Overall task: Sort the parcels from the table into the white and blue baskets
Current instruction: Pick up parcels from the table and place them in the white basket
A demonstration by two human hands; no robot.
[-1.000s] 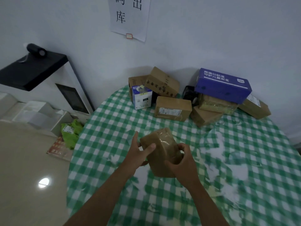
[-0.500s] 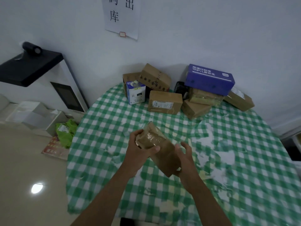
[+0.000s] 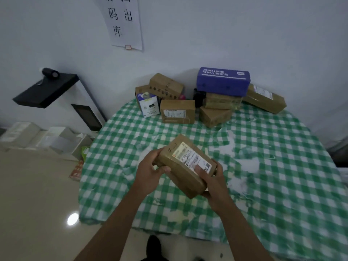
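Note:
A brown cardboard parcel [image 3: 183,167] with a white shipping label facing up is held above the round table with the green-checked cloth [image 3: 273,166]. My left hand [image 3: 151,171] grips its near-left end, thumb over the top edge. My right hand [image 3: 212,180] grips its right end, thumb pressed on the label. At the back of the table against the wall lie several more parcels: a brown box with a label [image 3: 178,111], a small white and blue carton [image 3: 147,104], a long blue box [image 3: 223,81] stacked on brown boxes. No white or blue basket is in view.
A white machine with a black top and dark screen [image 3: 56,95] stands left of the table. White boxes [image 3: 60,140] and a green packet [image 3: 84,152] lie on the floor beside it. A paper sign [image 3: 122,21] hangs on the wall.
Both hands have turned the parcel over, so its white label now faces up. The parcel stays held above the table's near side. The camera has shifted slightly.

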